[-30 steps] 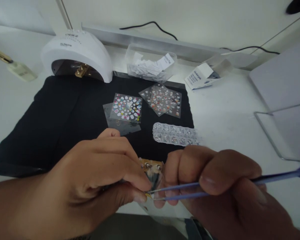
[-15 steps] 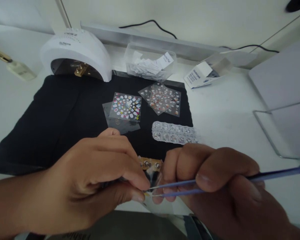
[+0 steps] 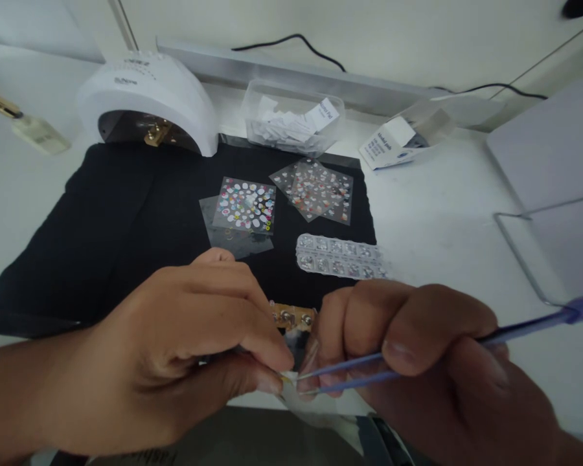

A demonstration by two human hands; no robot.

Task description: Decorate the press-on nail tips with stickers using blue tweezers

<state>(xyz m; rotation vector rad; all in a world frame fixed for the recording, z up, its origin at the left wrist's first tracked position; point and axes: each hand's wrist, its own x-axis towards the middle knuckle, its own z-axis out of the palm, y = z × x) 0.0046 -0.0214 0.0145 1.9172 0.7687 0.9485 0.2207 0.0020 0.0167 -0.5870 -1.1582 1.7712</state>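
White nail lamp (image 3: 148,97) at far left, at back edge of black mat (image 3: 102,220). Left hand (image 3: 184,349) low in front, fingers pinched closed on small clear sheet (image 3: 296,378) near front edge of surface (image 3: 442,220). Behind hands on mat – two sticker sheets (image 3: 245,206), rhinestone strip (image 3: 340,257). Right hand (image 3: 418,349) – fingers gripping purple tweezers (image 3: 350,375), tips touching sheet beside left thumb. Clear box of pads (image 3: 294,126) at back.

We sat at a white tabletop (image 3: 442,220) spread with a black mat (image 3: 102,220), a pale wall (image 3: 369,32) behind it, in soft, even light.
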